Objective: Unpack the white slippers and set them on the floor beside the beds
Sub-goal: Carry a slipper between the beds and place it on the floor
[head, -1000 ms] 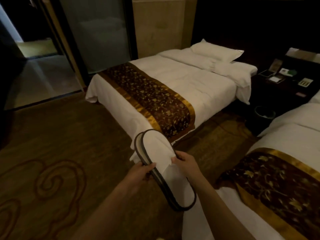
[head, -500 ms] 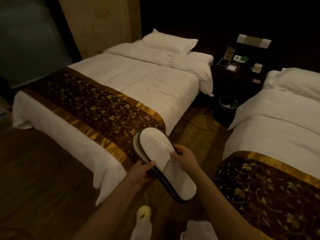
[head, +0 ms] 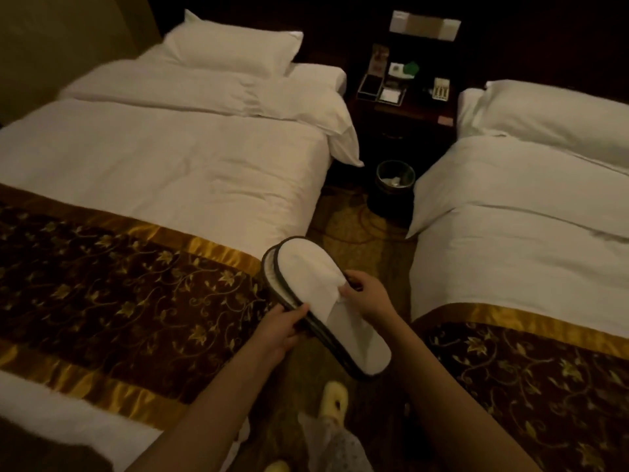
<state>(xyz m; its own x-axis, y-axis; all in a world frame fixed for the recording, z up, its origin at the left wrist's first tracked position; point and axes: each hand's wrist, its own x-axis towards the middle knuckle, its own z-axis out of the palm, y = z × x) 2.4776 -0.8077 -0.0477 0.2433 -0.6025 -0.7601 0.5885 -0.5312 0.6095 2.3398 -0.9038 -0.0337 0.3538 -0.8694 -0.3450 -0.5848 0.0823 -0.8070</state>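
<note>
A pair of white slippers [head: 316, 281] with dark edging, stacked flat against each other, hangs in the air over the gap between two beds. My left hand [head: 284, 330] pinches the lower left edge of the pair. My right hand [head: 366, 294] grips the white upper near the middle. The toe ends point away from me toward the left bed [head: 170, 172]. The right bed [head: 517, 233] lies on the other side of the carpeted aisle [head: 343, 226].
A dark nightstand [head: 401, 110] with small items stands at the far end of the aisle, a round waste bin [head: 394, 180] in front of it. Brown-and-gold runners cross both beds. My feet in fuzzy yellow slippers [head: 335, 401] stand on the carpet below.
The view has swung right and forward, from the foot of the left bed into the aisle between the beds. Both hands keep the same hold on the stacked slippers.
</note>
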